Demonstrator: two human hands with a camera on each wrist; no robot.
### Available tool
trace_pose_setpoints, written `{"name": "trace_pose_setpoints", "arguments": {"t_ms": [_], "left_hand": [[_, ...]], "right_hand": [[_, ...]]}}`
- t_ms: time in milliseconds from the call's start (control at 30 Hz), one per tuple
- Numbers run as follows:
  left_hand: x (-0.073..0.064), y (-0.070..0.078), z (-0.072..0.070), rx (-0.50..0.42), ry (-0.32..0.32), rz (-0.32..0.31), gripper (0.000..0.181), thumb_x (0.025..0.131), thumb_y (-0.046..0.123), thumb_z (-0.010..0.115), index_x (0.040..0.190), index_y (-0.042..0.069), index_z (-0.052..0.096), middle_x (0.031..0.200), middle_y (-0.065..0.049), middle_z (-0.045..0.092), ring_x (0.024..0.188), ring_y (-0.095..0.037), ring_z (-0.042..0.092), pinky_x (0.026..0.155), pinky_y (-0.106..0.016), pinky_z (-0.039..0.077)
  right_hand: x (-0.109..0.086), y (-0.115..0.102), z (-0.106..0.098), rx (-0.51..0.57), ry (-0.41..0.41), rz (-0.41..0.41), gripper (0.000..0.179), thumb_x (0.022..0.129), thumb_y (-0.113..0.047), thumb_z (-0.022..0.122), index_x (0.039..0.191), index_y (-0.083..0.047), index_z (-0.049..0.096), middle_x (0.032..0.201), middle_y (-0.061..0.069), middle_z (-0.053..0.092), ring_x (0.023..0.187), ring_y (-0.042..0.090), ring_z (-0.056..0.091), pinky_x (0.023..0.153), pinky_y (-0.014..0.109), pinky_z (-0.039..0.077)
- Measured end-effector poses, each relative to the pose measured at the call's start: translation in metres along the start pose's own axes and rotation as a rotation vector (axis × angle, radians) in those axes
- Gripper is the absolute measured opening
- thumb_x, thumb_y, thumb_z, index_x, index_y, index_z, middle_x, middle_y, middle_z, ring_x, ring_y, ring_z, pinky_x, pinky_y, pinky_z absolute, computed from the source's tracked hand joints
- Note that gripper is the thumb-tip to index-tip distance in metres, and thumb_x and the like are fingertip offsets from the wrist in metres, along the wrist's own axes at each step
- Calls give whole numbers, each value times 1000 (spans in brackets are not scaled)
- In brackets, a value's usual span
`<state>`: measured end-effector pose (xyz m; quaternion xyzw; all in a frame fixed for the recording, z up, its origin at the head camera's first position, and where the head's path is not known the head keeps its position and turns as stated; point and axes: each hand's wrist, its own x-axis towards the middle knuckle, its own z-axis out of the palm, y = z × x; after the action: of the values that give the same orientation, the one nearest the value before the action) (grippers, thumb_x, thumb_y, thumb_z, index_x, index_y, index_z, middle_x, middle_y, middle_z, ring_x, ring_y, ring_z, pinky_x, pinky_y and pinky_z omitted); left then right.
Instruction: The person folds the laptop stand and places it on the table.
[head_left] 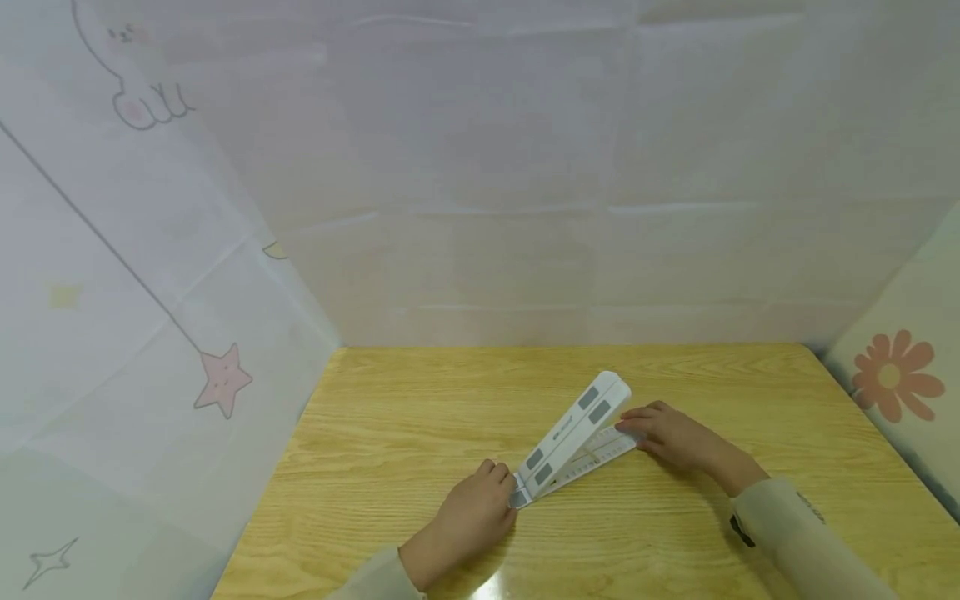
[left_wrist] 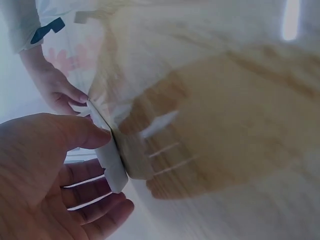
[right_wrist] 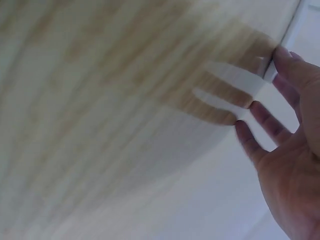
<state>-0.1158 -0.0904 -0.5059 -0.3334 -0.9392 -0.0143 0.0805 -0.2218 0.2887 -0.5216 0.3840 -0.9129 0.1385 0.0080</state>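
A white folding laptop stand [head_left: 562,437] with grey pads stands on the table, its upper part tilted up from the base toward the right. My left hand [head_left: 476,508] grips the stand's near left end. In the left wrist view, the left thumb lies on the white end [left_wrist: 116,175] and the fingers curl at its other side. At the right end of the base, my right hand [head_left: 675,437] holds the strip between thumb and fingers. The right wrist view shows the right hand [right_wrist: 295,135] pinching the stand's edge, with the other fingertips touching the table.
The wood-grain table [head_left: 390,400] is glossy and reflects the hands. A pale cloth backdrop [head_left: 480,275] rises behind it and along both sides, printed with a pink star [head_left: 222,380] and a red flower [head_left: 892,375].
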Motion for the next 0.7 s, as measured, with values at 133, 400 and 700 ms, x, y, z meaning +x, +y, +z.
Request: {"name": "trace_pose_setpoints", "arguments": {"t_ms": [133,400,700], "left_hand": [[1,-1,4,32,-9,46,24,88,24,76,106,12,69,104,2,66,94,-11,58,74,-16,54],[2,0,3,37,17,116,20,86,18,74,105,14,67,104,5,65,96,-9,59,74,-17,53],[4,-4,6,14,36,142,23,87,17,74,109,16,69,104,5,66,93,-10,58,74,-17,53]], "right_hand": [[-2,-2,2,16,23,-23,37,97,-9,67,133,-8,65,137,14,62,121,40,57,96,56,53],[0,-5,4,54,13,0,34,97,-2,64,131,-7,65,137,14,61,124,39,56,100,55,51],[0,-6,6,10,33,-38,33,95,1,66,127,-6,64,134,13,61,122,36,57,98,51,53]]}}
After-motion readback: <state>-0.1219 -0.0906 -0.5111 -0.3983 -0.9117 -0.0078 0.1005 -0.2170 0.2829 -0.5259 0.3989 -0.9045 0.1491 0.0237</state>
